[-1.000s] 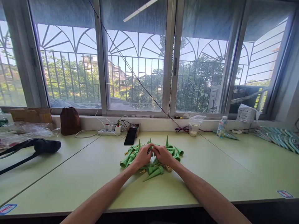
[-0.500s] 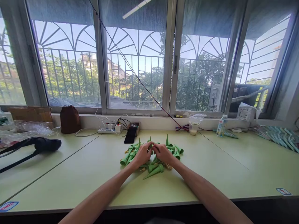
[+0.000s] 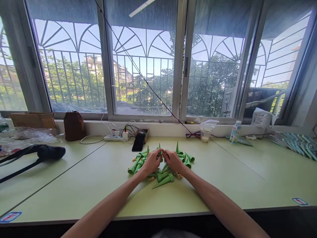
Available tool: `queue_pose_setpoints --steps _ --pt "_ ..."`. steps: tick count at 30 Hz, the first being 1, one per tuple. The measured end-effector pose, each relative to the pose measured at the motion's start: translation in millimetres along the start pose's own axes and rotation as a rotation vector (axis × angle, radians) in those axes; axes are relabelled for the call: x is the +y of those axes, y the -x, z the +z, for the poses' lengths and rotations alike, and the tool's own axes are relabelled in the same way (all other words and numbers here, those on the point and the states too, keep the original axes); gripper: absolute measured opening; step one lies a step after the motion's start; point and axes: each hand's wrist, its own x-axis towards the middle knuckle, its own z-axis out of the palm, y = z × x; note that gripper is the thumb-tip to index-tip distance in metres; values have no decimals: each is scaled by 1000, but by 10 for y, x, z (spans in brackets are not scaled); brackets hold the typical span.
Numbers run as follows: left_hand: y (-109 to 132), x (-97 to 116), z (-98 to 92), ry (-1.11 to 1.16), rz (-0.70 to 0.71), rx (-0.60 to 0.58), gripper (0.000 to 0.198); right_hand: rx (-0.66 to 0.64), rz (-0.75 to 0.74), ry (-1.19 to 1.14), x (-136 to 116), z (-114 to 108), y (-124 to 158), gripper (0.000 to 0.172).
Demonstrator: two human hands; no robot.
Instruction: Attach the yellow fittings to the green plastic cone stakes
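Observation:
My left hand (image 3: 152,161) and my right hand (image 3: 173,160) meet fingertip to fingertip over a heap of green plastic cone-shaped spikes. Both hands are closed in a pinch, and what sits between the fingers is too small and too covered to name. Just behind the fingertips the tip of a green spike (image 3: 159,145) points up. Another spike (image 3: 177,147) stands upright beyond my right hand. Nearest me, a long spike with a collar (image 3: 163,181) lies on its side. Small yellowish pieces (image 3: 151,178) are scattered among the spikes.
On the pale green table (image 3: 223,185), a black phone (image 3: 139,142) leans at the back beside a power strip (image 3: 116,137). A brown pouch (image 3: 74,126) and black strap (image 3: 49,152) are left. A plastic cup (image 3: 205,135), bottle (image 3: 235,132) and bagged items (image 3: 294,143) are right.
The hands stay together over the spikes, with only slight finger movement. The whole view has shifted very slightly.

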Motion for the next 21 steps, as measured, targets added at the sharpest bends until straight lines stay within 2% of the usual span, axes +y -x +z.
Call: queue_pose_setpoints --steps 4,10,21 --pt "-14 -14 -23 15 -28 12 32 49 -5 -19 -40 -13 1 11" --pt "-20 -32 -35 3 -62 30 31 75 -32 -67 -73 -37 3 14" --pt "-8 -80 0 -22 -27 52 31 71 -2 -81 -48 -39 -3 16"
